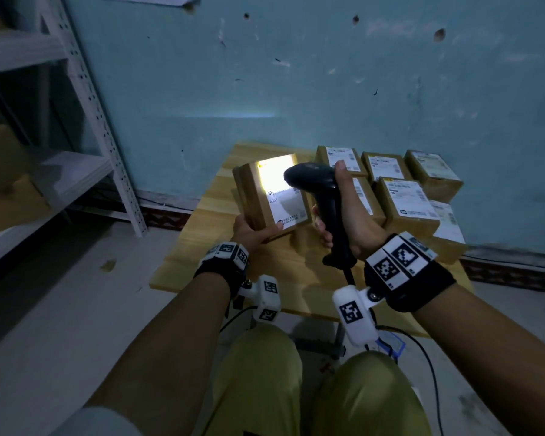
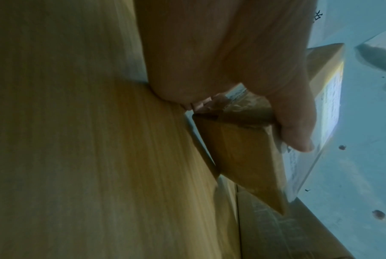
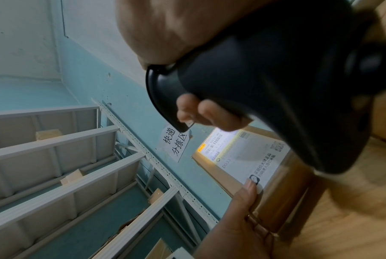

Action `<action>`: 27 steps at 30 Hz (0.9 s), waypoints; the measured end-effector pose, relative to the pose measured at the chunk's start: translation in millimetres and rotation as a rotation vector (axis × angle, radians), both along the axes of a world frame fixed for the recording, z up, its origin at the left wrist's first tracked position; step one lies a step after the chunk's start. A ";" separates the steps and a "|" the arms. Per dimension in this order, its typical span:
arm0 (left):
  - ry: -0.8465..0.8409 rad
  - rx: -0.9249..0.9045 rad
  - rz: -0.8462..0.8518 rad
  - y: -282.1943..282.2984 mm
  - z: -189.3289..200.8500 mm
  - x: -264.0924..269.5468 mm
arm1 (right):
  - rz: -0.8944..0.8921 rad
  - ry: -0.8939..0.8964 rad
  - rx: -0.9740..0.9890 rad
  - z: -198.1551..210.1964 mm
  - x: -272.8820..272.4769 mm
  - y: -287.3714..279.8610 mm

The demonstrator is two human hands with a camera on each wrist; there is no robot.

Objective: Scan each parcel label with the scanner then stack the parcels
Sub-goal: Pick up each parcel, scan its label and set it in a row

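The person's knees in olive trousers (image 1: pixel 258 382) are filling the bottom of the head view, and just beyond them the two forearms are reaching over the wooden table (image 1: pixel 202 247). The right hand (image 1: pixel 350 215) is clenching the handle of the black barcode scanner (image 1: pixel 315 184), its thumb lying up along the back of the head and its fingers curling round the front of the grip, apparently so that one finger is sitting ready on the trigger. The scanner's nose is pointing left of that grip at the parcel (image 1: pixel 274 196), and its light is falling as a bright patch on the upper part of the white label (image 1: pixel 285 196). The left hand (image 1: pixel 252 231) is grasping the parcel by its lower near corner, thumb on the label's bottom edge and fingers behind, tilting the labelled face up toward the scanner; this is probably keeping the barcode uncovered and square to the beam. The parcel is a small brown cardboard box, taped, with "D033" printed on its label. To the right of the scanning hand, the waiting parcels (image 1: pixel 406 199) are lying labels-up on the table, presumably not yet scanned.
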State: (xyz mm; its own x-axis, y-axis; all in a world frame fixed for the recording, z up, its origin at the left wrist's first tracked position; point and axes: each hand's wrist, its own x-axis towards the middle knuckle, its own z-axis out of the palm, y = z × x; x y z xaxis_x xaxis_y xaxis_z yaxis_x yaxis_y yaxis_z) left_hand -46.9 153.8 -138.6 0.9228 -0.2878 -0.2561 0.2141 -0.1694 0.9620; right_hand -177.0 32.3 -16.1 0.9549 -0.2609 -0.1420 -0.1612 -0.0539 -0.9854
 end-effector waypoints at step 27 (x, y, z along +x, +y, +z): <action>0.011 0.000 -0.011 1.9 9.6 -7.2 | -0.011 0.024 -0.033 -1.7 -4.4 4.5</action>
